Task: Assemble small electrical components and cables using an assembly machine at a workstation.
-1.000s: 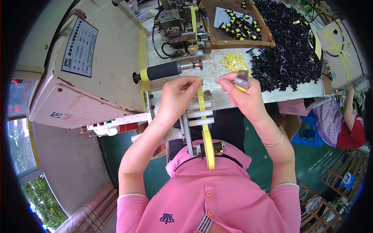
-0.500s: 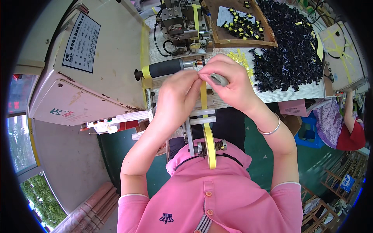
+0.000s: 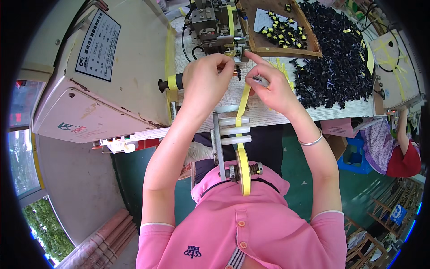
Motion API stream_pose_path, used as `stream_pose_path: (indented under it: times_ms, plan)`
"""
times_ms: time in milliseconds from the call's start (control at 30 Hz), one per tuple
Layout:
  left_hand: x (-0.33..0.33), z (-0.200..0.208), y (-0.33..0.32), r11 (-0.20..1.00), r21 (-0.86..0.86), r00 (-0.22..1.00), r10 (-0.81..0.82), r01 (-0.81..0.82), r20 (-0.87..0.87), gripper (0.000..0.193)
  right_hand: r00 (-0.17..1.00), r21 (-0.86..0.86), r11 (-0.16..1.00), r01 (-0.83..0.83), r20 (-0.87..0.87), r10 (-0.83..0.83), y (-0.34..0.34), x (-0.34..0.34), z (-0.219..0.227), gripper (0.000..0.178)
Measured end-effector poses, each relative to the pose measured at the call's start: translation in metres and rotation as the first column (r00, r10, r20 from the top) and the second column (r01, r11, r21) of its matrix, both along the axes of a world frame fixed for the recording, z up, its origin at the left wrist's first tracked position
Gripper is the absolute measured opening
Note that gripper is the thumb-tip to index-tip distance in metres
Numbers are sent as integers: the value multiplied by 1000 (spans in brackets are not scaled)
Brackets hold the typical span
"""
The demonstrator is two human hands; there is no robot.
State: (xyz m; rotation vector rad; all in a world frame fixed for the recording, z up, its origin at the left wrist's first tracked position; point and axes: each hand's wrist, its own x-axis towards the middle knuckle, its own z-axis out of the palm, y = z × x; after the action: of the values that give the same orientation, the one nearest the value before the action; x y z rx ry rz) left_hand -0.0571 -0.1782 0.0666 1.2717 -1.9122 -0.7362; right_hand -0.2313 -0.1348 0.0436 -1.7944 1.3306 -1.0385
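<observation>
Bent over the spindle end, my left hand point(image 3: 207, 80) has its thumb and fingers pinched together; what they hold, if anything, is hidden. Beside them a spindle tip point(image 3: 237, 73) with dark and copper-coloured parts shows. My right hand point(image 3: 271, 84) pinches a strip of yellow tape point(image 3: 242, 105) between thumb and finger, while its index finger stretches toward the small metal machine point(image 3: 215, 27). A grey handheld tool point(image 3: 260, 80), its kind unclear, is tucked in the same hand. The tape runs down over white rollers point(image 3: 235, 130) to a yellow tape roll point(image 3: 244, 172).
A wooden tray point(image 3: 286, 52) of black parts with yellow tape stands behind my right hand. To its right lies a large heap of black parts point(image 3: 333, 67). Cut tape strips point(image 3: 285, 71) lie nearby. A big beige machine housing point(image 3: 130, 85) fills the left. Another person point(image 3: 394, 143) is at far right.
My hands have come apart. The left has moved up to the spindle end; the right has shifted right with the tape, which now slants. My right index finger has straightened toward the metal machine.
</observation>
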Motion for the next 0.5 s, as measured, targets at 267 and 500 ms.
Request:
stream_pose_path:
  times_ms: [267, 500]
  plan:
    - [18, -19, 29, 886, -447, 992, -124, 124, 31, 18, 998, -198, 979, -53, -44, 46, 3, 5, 8, 11]
    - [26, -21, 29, 884, -422, 980, -178, 200, 91, 13, 962, -206, 972, -114, -266, 56, -17, 17, 18, 13]
